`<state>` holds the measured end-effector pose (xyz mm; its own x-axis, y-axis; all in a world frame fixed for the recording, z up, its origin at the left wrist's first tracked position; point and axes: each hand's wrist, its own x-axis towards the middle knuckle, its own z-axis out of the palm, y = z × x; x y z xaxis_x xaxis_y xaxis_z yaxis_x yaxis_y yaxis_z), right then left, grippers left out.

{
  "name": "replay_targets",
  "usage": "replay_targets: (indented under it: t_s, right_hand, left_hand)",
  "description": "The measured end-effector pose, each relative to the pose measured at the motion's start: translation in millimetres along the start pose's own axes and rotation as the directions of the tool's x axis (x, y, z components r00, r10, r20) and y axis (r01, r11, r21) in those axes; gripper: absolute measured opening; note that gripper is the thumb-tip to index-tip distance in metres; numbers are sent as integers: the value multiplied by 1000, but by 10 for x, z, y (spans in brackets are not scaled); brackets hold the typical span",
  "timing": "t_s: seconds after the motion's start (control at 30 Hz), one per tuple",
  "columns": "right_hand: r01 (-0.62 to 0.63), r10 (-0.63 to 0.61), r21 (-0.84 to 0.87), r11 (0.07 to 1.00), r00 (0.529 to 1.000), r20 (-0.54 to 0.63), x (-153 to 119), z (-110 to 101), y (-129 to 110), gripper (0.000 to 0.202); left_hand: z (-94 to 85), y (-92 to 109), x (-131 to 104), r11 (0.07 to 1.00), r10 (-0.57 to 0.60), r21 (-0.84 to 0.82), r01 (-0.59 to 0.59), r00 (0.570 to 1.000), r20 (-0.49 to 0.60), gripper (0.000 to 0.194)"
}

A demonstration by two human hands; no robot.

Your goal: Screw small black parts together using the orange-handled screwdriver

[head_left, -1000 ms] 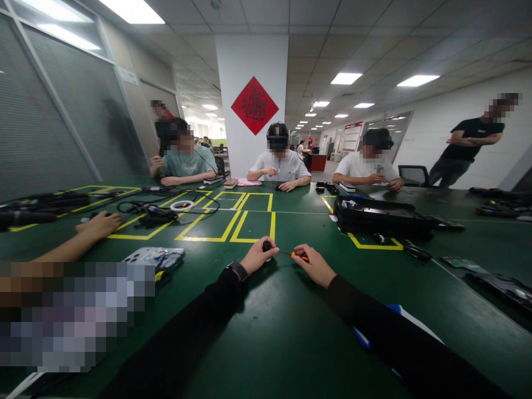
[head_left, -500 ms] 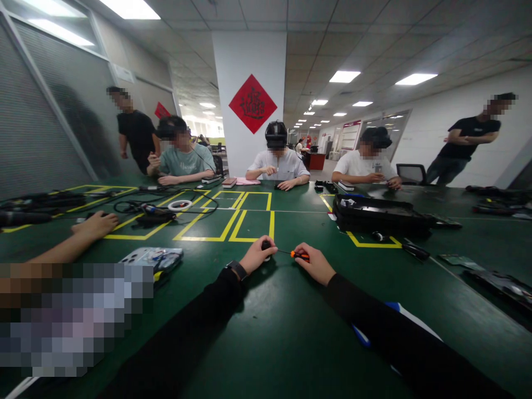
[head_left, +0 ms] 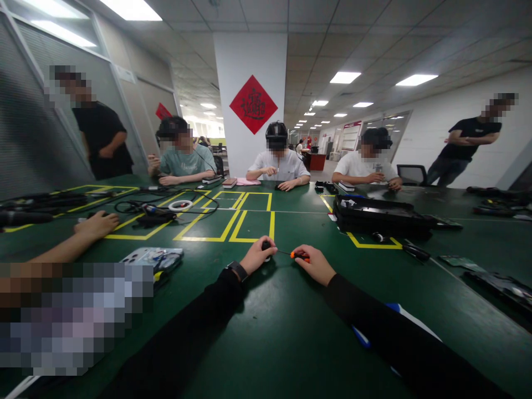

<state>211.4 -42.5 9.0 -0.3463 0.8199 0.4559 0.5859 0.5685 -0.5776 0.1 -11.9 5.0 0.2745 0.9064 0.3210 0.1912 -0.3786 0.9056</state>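
Screwdriver (head_left: pixel 293 255), orange and black, is held over the green surface (head_left: pixel 266 343), which spreads out all around it; yellow tape outlines (head_left: pixel 203 240) mark that surface beyond it and to its left; beyond it to the right sits a long, open black tray (head_left: pixel 382 215); well to its left, and farther off, lie tangled black cables (head_left: pixel 153 219), with another person's hand (head_left: pixel 97 223) near them; a pale, shiny packet (head_left: pixel 153 256) lies to its left, nearer than the cables; at its handle end is the right hand (head_left: pixel 313 263), fingers pinched round the handle; at its shaft end is the left hand (head_left: pixel 256 256), fingers closed on a small dark part (head_left: pixel 266 247); the thin shaft points towards that part, though I cannot tell whether its tip touches.
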Motion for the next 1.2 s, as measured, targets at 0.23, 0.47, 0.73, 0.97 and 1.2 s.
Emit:
replay_targets:
  t_s: [0.23, 0.47, 0.73, 0.97, 1.2]
  right_hand:
    - [-47, 46, -37, 998, 999, -22, 12, 25, -21, 16]
    - [-7, 3, -106, 994, 999, -33, 20, 26, 13, 14]
    - [-18, 16, -37, 999, 999, -46, -9, 46, 3, 15]
    - [-35, 33, -89, 995, 999, -21, 20, 59, 45, 18]
    - [-46, 44, -46, 998, 997, -60, 7, 66, 50, 11]
  left_hand:
    - [-4, -8, 9, 1000, 20, 20, -19, 1000, -10, 15]
    - [1, -8, 8, 999, 38, 24, -38, 999, -1, 18]
    - [7, 4, 3, 999, 18, 33, -18, 1000, -7, 18]
    - [14, 27, -3, 1000, 0, 8, 0, 1000, -10, 16]
    - [8, 28, -8, 1000, 12, -9, -12, 1000, 6, 16]
